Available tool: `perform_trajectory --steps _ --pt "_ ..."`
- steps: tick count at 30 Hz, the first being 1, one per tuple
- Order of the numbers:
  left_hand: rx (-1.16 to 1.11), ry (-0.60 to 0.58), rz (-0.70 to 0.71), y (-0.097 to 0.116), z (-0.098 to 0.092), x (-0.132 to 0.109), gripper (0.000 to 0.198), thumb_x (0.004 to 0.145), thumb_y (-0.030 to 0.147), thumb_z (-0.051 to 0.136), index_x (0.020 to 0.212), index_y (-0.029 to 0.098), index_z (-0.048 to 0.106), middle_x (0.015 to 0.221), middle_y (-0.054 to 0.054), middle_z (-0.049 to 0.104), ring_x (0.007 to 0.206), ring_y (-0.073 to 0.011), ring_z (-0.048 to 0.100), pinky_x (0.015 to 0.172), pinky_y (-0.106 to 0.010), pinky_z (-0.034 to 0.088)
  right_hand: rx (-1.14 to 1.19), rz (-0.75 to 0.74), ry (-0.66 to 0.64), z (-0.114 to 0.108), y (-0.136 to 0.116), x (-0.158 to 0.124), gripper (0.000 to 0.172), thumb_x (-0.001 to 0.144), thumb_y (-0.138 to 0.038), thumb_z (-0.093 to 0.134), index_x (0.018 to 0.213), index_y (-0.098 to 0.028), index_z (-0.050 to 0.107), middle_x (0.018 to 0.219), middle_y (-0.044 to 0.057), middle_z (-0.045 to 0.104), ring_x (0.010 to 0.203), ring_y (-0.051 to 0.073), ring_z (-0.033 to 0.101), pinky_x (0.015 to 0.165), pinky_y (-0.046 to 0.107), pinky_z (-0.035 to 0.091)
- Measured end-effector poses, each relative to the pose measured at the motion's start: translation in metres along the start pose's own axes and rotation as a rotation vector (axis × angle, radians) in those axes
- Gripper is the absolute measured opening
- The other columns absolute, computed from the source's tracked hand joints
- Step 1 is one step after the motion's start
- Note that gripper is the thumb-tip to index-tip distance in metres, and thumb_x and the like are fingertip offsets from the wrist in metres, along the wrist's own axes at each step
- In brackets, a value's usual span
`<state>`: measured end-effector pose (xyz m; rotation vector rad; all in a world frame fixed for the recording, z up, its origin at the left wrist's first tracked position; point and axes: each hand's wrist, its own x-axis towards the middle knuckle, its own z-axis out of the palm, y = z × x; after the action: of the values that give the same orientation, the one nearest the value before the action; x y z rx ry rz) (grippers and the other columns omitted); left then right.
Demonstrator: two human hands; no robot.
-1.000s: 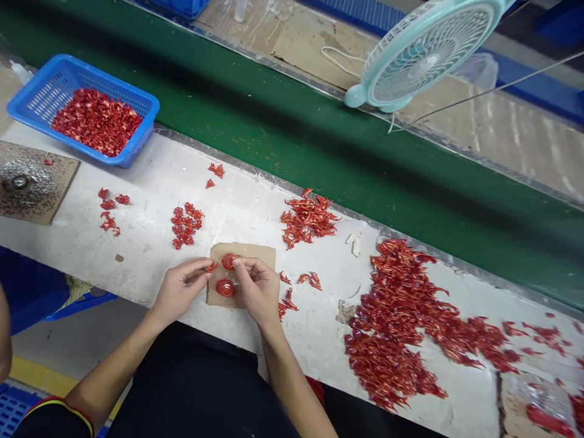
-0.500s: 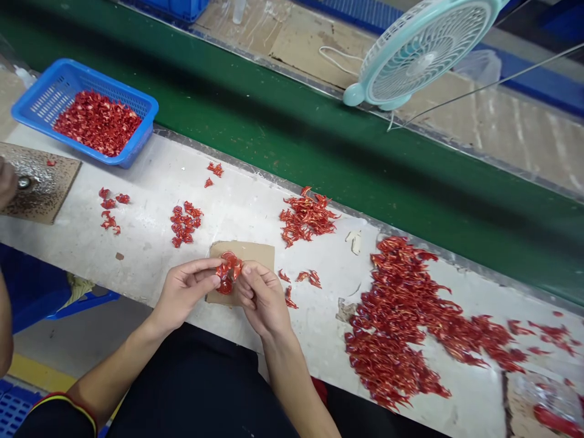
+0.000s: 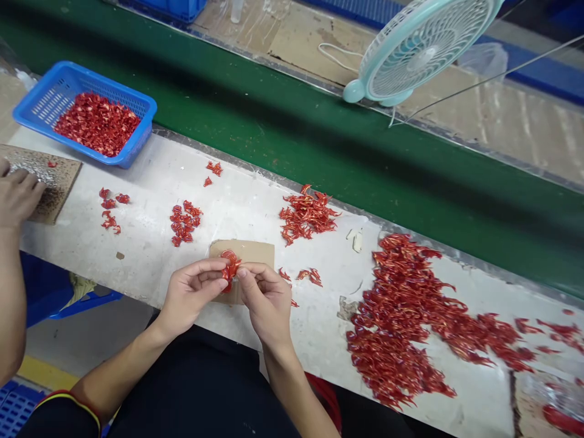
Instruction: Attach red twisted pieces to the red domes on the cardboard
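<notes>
Both hands meet over a small piece of cardboard (image 3: 258, 252). My left hand (image 3: 194, 295) pinches a small glossy red piece (image 3: 230, 269) between thumb and fingertips. From the other side, my right hand (image 3: 267, 301) is closed, thumb and fingertips pressed at the right end of the red parts; a separate part in it is too small to make out. Behind the fingers, a red round shape partly shows on the cardboard. Left of my hands lies a cluster of red pieces (image 3: 185, 223); to the right are a few slender red pieces (image 3: 310, 277).
A large heap of red pieces (image 3: 401, 328) covers the right side, with a smaller pile (image 3: 308, 216) behind my hands. A blue basket (image 3: 141, 137) holds red pieces. At far left, another person's hand (image 3: 18, 194) rests over a board (image 3: 68, 176). A fan (image 3: 424, 58) stands beyond the green strip (image 3: 255, 115).
My fingertips have come closer, and the red parts between them, apart before, now sit together. The other person's hand has moved further into view over the board.
</notes>
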<state>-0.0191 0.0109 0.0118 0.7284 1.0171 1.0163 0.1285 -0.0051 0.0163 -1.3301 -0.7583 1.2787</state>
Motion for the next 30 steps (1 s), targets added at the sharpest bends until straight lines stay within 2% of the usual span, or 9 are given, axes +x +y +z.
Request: perform_trajectory --steps 5,8,10,13,16,19,24,27,30 --pt "0.006 0.006 -0.005 -0.001 0.001 -0.001 0.026 0.079 0.022 0.084 0.104 0.021 0.080 0.112 -0.008 0.080 0.102 -0.0200 0.076 0.091 -0.028 0.061 -0.081 -0.126 0.048 0.002 0.001 -0.005 0.012 0.091 -0.034 0.074 0.092 -0.023 0.077 0.077 0.002 0.074 0.067 0.015 0.066 0.062 0.027 0.056" --pt "-0.003 0.004 0.002 -0.002 0.002 -0.001 0.026 0.081 0.022 0.082 0.107 0.022 0.080 0.115 -0.008 0.079 0.106 -0.0214 0.075 0.094 -0.031 0.061 -0.110 -0.198 0.051 0.001 0.006 -0.007 0.007 0.093 -0.028 0.072 0.095 -0.024 0.078 0.082 0.002 0.075 0.072 0.015 0.068 0.064 0.027 0.057" --pt "-0.008 -0.003 0.027 -0.003 0.003 -0.001 0.025 0.081 0.020 0.082 0.106 0.022 0.080 0.118 -0.008 0.078 0.113 -0.0225 0.073 0.098 -0.032 0.059 -0.122 -0.224 0.053 0.000 0.007 -0.008 0.008 0.093 -0.027 0.071 0.097 -0.026 0.078 0.084 0.002 0.075 0.070 0.015 0.068 0.059 0.026 0.056" --pt "0.006 0.001 0.079 -0.003 0.004 0.000 0.022 0.081 0.020 0.082 0.103 0.022 0.080 0.124 -0.008 0.076 0.124 -0.0245 0.067 0.105 -0.035 0.056 -0.104 -0.153 0.042 0.000 0.005 -0.011 0.011 0.090 -0.029 0.075 0.100 -0.026 0.078 0.093 0.003 0.075 0.064 0.014 0.067 0.052 0.026 0.056" --pt "0.059 0.025 0.095 -0.001 0.006 -0.002 0.021 0.081 0.022 0.082 0.102 0.022 0.081 0.121 -0.010 0.076 0.120 -0.0264 0.070 0.100 -0.036 0.060 -0.059 -0.073 0.040 0.000 0.000 -0.013 0.014 0.087 -0.029 0.079 0.100 -0.026 0.077 0.096 0.004 0.076 0.064 0.016 0.069 0.056 0.031 0.061" --pt "0.105 0.020 0.121 0.002 0.009 -0.004 0.020 0.082 0.023 0.081 0.101 0.022 0.082 0.119 -0.010 0.077 0.112 -0.0258 0.073 0.092 -0.034 0.063 -0.040 -0.110 0.042 0.000 -0.004 -0.015 0.012 0.087 -0.027 0.079 0.098 -0.027 0.078 0.091 0.004 0.076 0.070 0.017 0.071 0.063 0.032 0.063" --pt "0.205 0.004 0.184 0.005 0.014 -0.008 0.017 0.084 0.022 0.079 0.100 0.024 0.082 0.116 -0.009 0.077 0.109 -0.0230 0.074 0.092 -0.030 0.063 -0.001 -0.131 0.057 -0.005 -0.006 -0.017 0.009 0.088 -0.025 0.078 0.096 -0.027 0.076 0.090 0.004 0.074 0.079 0.019 0.072 0.070 0.033 0.062" --pt "0.283 -0.037 0.153 0.000 0.015 -0.012 0.017 0.085 0.025 0.078 0.102 0.026 0.082 0.118 -0.008 0.077 0.110 -0.0235 0.074 0.092 -0.030 0.063 0.027 -0.109 0.070 -0.011 -0.004 -0.023 0.008 0.088 -0.028 0.077 0.095 -0.026 0.073 0.089 0.004 0.074 0.076 0.018 0.072 0.067 0.031 0.061" --pt "0.365 -0.102 0.112 -0.009 0.014 -0.013 0.021 0.085 0.026 0.079 0.106 0.027 0.081 0.123 -0.008 0.075 0.114 -0.0250 0.072 0.094 -0.031 0.063 0.035 -0.143 0.133 -0.019 0.002 -0.032 0.015 0.088 -0.029 0.077 0.097 -0.024 0.066 0.087 0.003 0.074 0.072 0.015 0.070 0.067 0.030 0.060"
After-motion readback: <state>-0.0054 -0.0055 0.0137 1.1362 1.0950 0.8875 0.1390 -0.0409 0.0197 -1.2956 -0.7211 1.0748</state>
